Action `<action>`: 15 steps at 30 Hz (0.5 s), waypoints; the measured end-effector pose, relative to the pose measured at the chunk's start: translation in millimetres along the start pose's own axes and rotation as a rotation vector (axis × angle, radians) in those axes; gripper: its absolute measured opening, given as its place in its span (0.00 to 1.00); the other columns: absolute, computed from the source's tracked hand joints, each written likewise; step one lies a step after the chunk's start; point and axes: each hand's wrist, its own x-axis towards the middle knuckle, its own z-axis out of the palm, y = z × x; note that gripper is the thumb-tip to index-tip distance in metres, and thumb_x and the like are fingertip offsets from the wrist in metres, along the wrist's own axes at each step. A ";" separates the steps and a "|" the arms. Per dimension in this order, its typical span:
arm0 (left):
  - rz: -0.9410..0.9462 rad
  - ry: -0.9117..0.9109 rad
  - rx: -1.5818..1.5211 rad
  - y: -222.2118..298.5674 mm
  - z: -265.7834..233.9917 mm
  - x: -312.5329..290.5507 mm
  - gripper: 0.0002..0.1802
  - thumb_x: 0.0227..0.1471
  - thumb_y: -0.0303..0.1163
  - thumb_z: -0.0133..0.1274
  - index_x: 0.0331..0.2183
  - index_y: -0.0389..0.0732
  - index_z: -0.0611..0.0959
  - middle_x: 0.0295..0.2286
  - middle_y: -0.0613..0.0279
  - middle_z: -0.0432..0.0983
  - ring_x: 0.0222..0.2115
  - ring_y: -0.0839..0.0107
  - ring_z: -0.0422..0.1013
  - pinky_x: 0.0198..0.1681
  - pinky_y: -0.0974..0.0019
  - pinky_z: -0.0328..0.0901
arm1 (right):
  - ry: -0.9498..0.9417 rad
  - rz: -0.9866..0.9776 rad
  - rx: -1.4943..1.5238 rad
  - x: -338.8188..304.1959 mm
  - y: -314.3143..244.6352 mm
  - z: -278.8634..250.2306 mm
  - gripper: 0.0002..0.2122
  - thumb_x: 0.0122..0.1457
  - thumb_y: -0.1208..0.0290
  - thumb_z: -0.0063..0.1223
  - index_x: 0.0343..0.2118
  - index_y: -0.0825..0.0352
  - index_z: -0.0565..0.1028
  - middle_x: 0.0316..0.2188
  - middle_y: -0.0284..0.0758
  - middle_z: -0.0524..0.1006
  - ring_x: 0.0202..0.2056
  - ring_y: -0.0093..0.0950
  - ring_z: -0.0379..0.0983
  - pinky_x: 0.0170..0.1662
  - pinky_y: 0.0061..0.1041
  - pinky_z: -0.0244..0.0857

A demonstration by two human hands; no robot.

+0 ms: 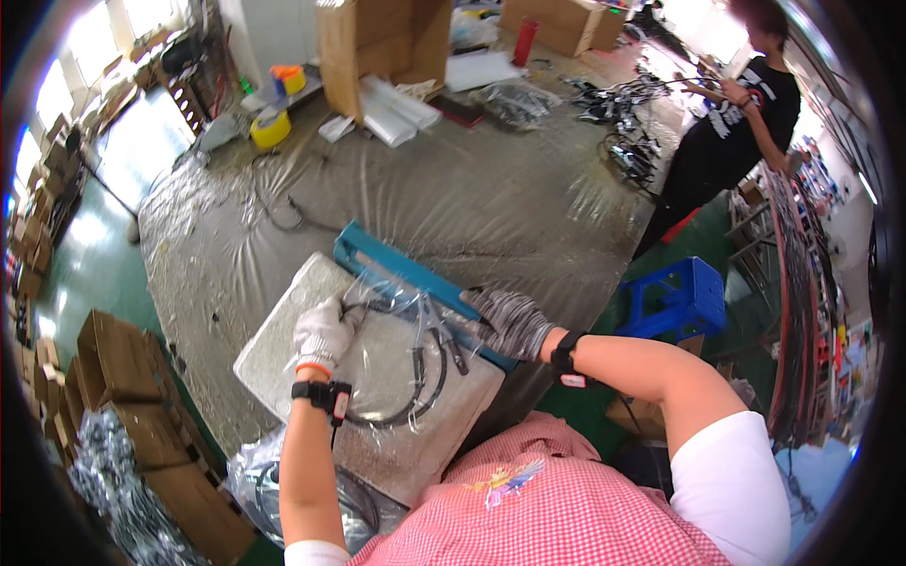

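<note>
A long blue bag sealer (396,265) lies slantwise at the edge of a pale foam slab (293,340). A clear plastic bag (396,354) with a looped black cable (442,377) inside rests on the slab, its upper edge against the sealer. My left hand (326,332), in a white knit glove, is closed on the bag's upper left part. My right hand (510,321), in a grey striped glove, is closed over the sealer's right end; its fingertips are partly hidden.
Another bagged cable (354,500) lies below the slab. Yellow tape rolls (271,129) and an open cardboard box (401,42) stand at the table's far side. Bagged cables (632,156) lie far right, near a person in black (722,141). A blue stool (675,300) stands at right.
</note>
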 end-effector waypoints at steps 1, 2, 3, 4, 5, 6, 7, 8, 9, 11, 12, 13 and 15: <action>-0.002 -0.030 -0.017 1.6 0.8 1.3 0.23 0.48 0.53 0.53 0.33 0.42 0.80 0.29 0.49 0.78 0.32 0.51 0.74 0.36 0.53 0.67 | -0.004 0.006 0.016 -2.3 3.5 4.3 0.23 0.53 0.64 0.50 0.53 0.65 0.66 0.37 0.45 0.72 0.37 0.44 0.71 0.41 0.39 0.66; 0.039 -0.018 -0.016 3.7 1.1 3.2 0.23 0.48 0.53 0.53 0.33 0.42 0.80 0.29 0.49 0.78 0.32 0.51 0.74 0.36 0.53 0.67 | 0.079 -0.053 0.030 -3.3 9.2 9.2 0.23 0.54 0.63 0.50 0.53 0.65 0.66 0.35 0.45 0.72 0.36 0.43 0.71 0.41 0.39 0.66; 0.001 -0.022 -0.012 1.0 0.4 0.2 0.23 0.47 0.53 0.53 0.33 0.42 0.81 0.29 0.49 0.78 0.32 0.51 0.74 0.36 0.53 0.67 | 0.103 -0.041 0.021 -1.5 9.1 11.7 0.23 0.54 0.63 0.50 0.53 0.65 0.66 0.35 0.45 0.72 0.36 0.43 0.71 0.41 0.39 0.66; -0.038 -0.030 -0.010 0.2 0.1 -2.9 0.23 0.47 0.53 0.53 0.32 0.42 0.81 0.29 0.50 0.78 0.32 0.51 0.74 0.36 0.53 0.67 | 0.072 -0.043 0.006 -1.3 6.6 12.4 0.23 0.54 0.63 0.51 0.53 0.64 0.66 0.34 0.45 0.72 0.35 0.44 0.70 0.40 0.39 0.66; -0.015 -0.024 -0.003 1.7 -0.8 -3.3 0.23 0.47 0.53 0.53 0.32 0.42 0.81 0.29 0.50 0.78 0.32 0.51 0.74 0.36 0.53 0.67 | 0.041 -0.045 -0.008 -0.6 5.3 12.7 0.23 0.53 0.62 0.52 0.52 0.64 0.67 0.32 0.46 0.72 0.34 0.45 0.70 0.39 0.39 0.66; -0.030 0.009 -0.022 1.9 -1.3 -6.0 0.23 0.47 0.53 0.53 0.31 0.42 0.81 0.29 0.50 0.78 0.32 0.51 0.74 0.35 0.53 0.67 | 0.001 -0.013 -0.011 2.0 1.3 8.5 0.24 0.54 0.63 0.52 0.53 0.63 0.66 0.33 0.45 0.72 0.34 0.44 0.70 0.39 0.38 0.66; -0.047 0.042 -0.039 1.8 -1.6 -8.2 0.23 0.47 0.53 0.53 0.31 0.42 0.81 0.28 0.49 0.78 0.32 0.50 0.74 0.35 0.52 0.67 | 0.013 -0.008 -0.008 0.5 1.9 6.3 0.24 0.54 0.63 0.52 0.53 0.63 0.66 0.33 0.45 0.72 0.34 0.44 0.70 0.39 0.38 0.66; -0.032 0.063 -0.008 1.0 4.2 -6.7 0.22 0.46 0.52 0.54 0.31 0.42 0.81 0.27 0.49 0.78 0.31 0.50 0.74 0.34 0.52 0.67 | -0.004 -0.002 -0.018 -0.8 2.6 5.1 0.24 0.54 0.62 0.50 0.54 0.64 0.66 0.33 0.45 0.72 0.35 0.43 0.71 0.39 0.38 0.66; -0.038 0.072 0.006 -2.1 8.2 -6.7 0.22 0.46 0.52 0.54 0.31 0.42 0.81 0.27 0.49 0.78 0.31 0.50 0.74 0.34 0.52 0.67 | -0.023 -0.009 -0.021 1.9 0.1 5.1 0.24 0.55 0.62 0.49 0.55 0.64 0.65 0.33 0.44 0.71 0.35 0.42 0.71 0.39 0.38 0.66; -0.014 0.159 0.002 -5.9 13.3 -7.9 0.21 0.46 0.51 0.55 0.30 0.41 0.81 0.27 0.48 0.78 0.30 0.49 0.74 0.33 0.52 0.67 | -0.023 -0.003 0.004 1.7 -5.1 4.5 0.24 0.55 0.61 0.49 0.54 0.65 0.65 0.33 0.45 0.72 0.35 0.43 0.71 0.38 0.38 0.66; -0.010 0.161 -0.009 1.4 10.2 -5.4 0.20 0.46 0.50 0.55 0.29 0.41 0.81 0.27 0.49 0.78 0.30 0.49 0.74 0.34 0.52 0.67 | -0.020 0.008 -0.011 3.2 -2.3 2.1 0.24 0.55 0.61 0.48 0.54 0.65 0.66 0.33 0.45 0.72 0.35 0.43 0.71 0.38 0.38 0.66; -0.011 0.175 0.002 4.0 9.5 -5.1 0.20 0.46 0.50 0.55 0.29 0.41 0.81 0.27 0.49 0.78 0.30 0.49 0.74 0.34 0.52 0.67 | -0.017 0.019 -0.026 4.2 -0.4 0.2 0.23 0.55 0.61 0.48 0.53 0.65 0.66 0.33 0.46 0.72 0.35 0.43 0.71 0.38 0.39 0.66; -0.030 0.176 0.041 4.7 14.7 -7.9 0.20 0.46 0.50 0.55 0.28 0.41 0.82 0.26 0.49 0.78 0.30 0.50 0.74 0.34 0.52 0.67 | -0.018 0.013 -0.013 1.0 1.4 3.5 0.23 0.56 0.61 0.46 0.53 0.65 0.66 0.33 0.46 0.72 0.34 0.43 0.72 0.39 0.40 0.66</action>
